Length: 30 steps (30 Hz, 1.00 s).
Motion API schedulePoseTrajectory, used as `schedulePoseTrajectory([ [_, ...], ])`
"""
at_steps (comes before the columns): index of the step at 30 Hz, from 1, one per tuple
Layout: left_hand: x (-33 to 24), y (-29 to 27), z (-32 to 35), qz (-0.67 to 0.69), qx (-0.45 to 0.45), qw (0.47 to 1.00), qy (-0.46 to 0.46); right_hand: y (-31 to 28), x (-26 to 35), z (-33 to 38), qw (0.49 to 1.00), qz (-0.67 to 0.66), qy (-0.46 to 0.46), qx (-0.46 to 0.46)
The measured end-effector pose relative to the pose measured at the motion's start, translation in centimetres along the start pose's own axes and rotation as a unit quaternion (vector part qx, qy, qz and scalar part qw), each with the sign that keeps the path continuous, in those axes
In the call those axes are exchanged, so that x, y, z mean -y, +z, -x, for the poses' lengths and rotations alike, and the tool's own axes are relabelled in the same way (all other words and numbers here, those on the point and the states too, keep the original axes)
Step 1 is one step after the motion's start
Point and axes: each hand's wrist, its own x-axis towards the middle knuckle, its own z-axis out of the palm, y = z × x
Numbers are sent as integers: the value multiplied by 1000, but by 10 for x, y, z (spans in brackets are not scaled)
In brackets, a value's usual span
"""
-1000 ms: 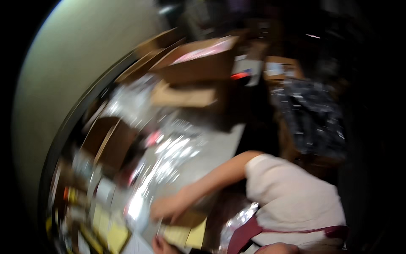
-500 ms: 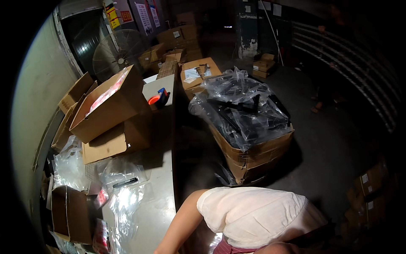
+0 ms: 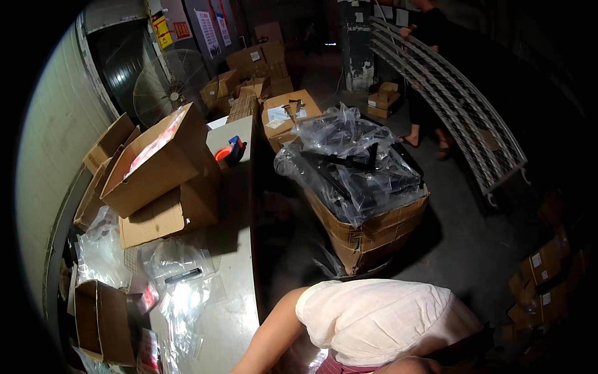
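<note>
Neither of my hands shows. A bare arm comes out of a white short sleeve along the lower edge and runs down to the left; its hand is outside the picture, and I cannot tell whose arm it is. Close to that arm is the pale tabletop. Clear plastic bags lie on it, with a black marker-like stick on top. Farther up the table, an orange and blue tape dispenser rests near the edge, beside an open cardboard box with red-and-white packages in it.
Right of the table stands a large carton heaped with plastic-wrapped black parts. A co-worker in dark clothes holds a long slatted metal rack at right. A fan and stacked cartons stand behind; more boxes at lower right.
The co-worker and the metal rack have moved left, and the rack now slopes down to the right. The view has shifted slightly. The bare arm stays nearly in place.
</note>
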Motion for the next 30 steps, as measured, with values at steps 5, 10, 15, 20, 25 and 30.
schedulePoseTrajectory([
  [5,-1,-16,-10,-16,-13,1000,7,4,0,-11,1000,-7,-18,-8],
  [10,-9,39,-30,30,85,995,49,-34,-8,32,997,54,45,16],
  [15,-12,42,-38,22,110,992,62,-32,-12,29,997,61,53,13],
  [20,-13,54,-41,17,126,989,71,-36,-13,36,995,73,64,11],
  [25,-11,57,-43,6,127,989,76,-38,-12,36,995,77,61,5],
  [30,-11,59,-45,9,127,989,72,-39,-13,32,996,76,52,-5],
])
